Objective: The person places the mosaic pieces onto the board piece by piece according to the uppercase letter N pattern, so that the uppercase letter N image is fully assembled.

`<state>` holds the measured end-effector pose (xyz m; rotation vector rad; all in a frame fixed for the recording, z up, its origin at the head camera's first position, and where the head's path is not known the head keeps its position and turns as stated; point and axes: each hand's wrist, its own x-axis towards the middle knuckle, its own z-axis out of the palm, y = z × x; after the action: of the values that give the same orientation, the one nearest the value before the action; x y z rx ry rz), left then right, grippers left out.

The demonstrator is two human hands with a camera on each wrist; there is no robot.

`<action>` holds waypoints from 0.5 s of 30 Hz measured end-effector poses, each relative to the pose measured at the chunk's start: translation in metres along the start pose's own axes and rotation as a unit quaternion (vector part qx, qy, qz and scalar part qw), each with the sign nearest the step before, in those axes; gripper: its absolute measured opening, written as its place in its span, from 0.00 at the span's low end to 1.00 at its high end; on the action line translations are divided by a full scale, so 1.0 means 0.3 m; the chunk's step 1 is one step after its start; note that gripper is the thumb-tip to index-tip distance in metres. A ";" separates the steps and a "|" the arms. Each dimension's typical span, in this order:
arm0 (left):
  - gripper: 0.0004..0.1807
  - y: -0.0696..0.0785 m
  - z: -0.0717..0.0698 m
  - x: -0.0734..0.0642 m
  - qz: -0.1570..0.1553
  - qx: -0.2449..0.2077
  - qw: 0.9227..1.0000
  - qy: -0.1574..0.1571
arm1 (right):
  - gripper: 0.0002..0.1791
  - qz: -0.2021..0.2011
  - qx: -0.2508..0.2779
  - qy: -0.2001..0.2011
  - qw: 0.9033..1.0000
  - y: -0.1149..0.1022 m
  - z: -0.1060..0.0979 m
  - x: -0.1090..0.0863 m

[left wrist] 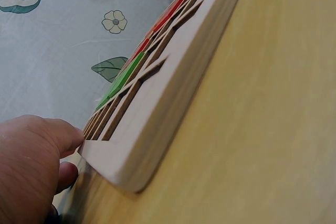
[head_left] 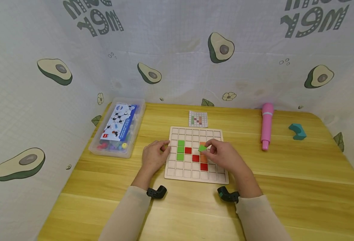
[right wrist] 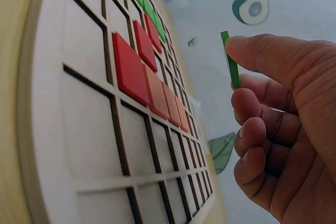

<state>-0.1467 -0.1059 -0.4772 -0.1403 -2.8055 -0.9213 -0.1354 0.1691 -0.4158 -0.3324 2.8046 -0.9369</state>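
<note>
A wooden grid board (head_left: pixel 172 172) lies in front of me on the table. Between thumb and index finger my right hand (head_left: pixel 225 155) pinches a green square tile (right wrist: pixel 230 61), raised above the board's right half. At the board's left edge, fingertips of my left hand (head_left: pixel 154 155) touch the rim. Three green tiles (head_left: pixel 180 150) form a column on the left of the grid. Red tiles (head_left: pixel 196 158) step diagonally down to the right from them. Orange tiles (head_left: pixel 204 158) stand in a column above the lowest red one, partly hidden by the held tile.
Behind the board lies a small pattern card (head_left: pixel 198 119) with a coloured grid. To the left is a clear plastic box (head_left: pixel 110 152) with a molecule-print sheet and colourful pieces. At right lie a pink microphone-shaped object (head_left: pixel 266 127) and a teal arched block (head_left: pixel 298 131).
</note>
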 end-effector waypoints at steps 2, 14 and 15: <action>0.17 0.001 0.000 0.000 -0.001 0.001 1.000 -0.001 | 0.14 -0.009 0.002 -0.005 1.000 -0.013 0.011 0.001; 0.16 -0.001 0.002 0.002 0.004 0.001 1.000 0.007 | 0.13 -0.049 -0.021 -0.050 0.997 -0.094 0.086 0.000; 0.16 -0.001 0.001 0.002 0.005 0.000 1.000 0.007 | 0.12 -0.052 -0.026 -0.053 0.997 -0.101 0.094 0.000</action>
<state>-0.1473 -0.1058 -0.4775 -0.1467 -2.7890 -0.9151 -0.1243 0.1295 -0.4196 -0.5253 2.7411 -0.8406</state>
